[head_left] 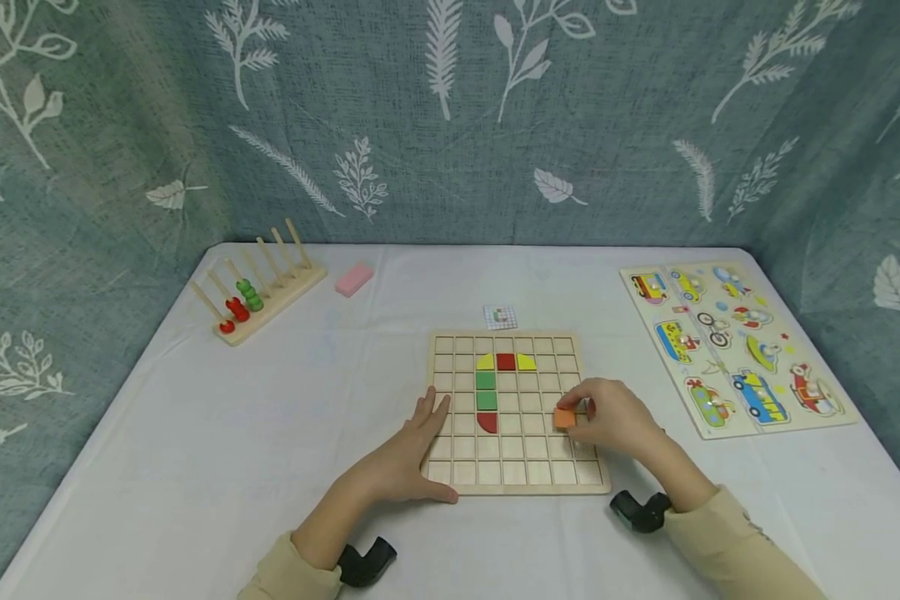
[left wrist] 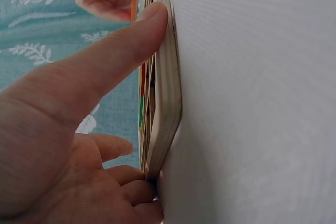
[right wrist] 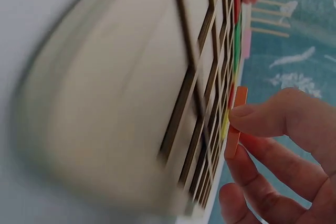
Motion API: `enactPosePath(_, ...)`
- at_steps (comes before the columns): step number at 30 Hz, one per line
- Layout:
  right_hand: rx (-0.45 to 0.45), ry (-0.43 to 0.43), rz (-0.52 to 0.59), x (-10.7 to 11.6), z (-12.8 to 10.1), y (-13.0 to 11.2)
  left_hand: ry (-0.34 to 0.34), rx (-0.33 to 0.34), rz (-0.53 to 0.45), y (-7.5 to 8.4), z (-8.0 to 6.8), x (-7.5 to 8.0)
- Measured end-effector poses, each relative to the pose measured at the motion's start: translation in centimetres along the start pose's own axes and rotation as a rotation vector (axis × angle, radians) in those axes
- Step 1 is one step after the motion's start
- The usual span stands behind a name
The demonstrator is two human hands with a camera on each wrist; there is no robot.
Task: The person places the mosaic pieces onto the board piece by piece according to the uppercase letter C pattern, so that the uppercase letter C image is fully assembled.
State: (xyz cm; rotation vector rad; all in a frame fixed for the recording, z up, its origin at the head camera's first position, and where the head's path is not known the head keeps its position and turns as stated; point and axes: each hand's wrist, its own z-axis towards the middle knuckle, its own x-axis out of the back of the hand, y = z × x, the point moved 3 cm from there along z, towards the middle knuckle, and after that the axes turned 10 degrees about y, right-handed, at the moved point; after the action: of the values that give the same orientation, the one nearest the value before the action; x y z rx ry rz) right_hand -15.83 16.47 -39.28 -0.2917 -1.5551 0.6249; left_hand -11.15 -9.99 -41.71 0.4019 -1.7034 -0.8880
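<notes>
A wooden grid board (head_left: 525,473) lies on the white table. Set in it are two yellow rounded tiles (head_left: 526,362), a red square tile (head_left: 506,362), two green square tiles (head_left: 486,381) and a red rounded tile (head_left: 487,422). Over the grid's right part, my right hand (head_left: 613,417) pinches an orange square tile (head_left: 564,418) between thumb and fingers; the right wrist view shows this tile (right wrist: 240,96) nearly edge-on. My left hand (head_left: 401,458) rests at the board's front left corner, fingers spread along the left side, thumb (left wrist: 152,22) on the front edge.
Behind the board lies a small pattern card (head_left: 501,317). A wooden peg stand (head_left: 270,312) with red and green beads and a pink block (head_left: 354,279) stand at back left. To the right lies a vehicle puzzle board (head_left: 742,358).
</notes>
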Motion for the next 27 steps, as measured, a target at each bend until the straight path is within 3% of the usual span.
enactPosePath(15, 0.032, -0.048, 0.050, -3.0, 1.2, -3.8, 0.007, -0.009, 0.005, -0.2, 0.1, -0.1)
enactPosePath(27, 0.064, -0.034, 0.027, -3.8, 1.5, -4.7, -0.001, -0.008, 0.003, -0.2, 0.1, -0.1)
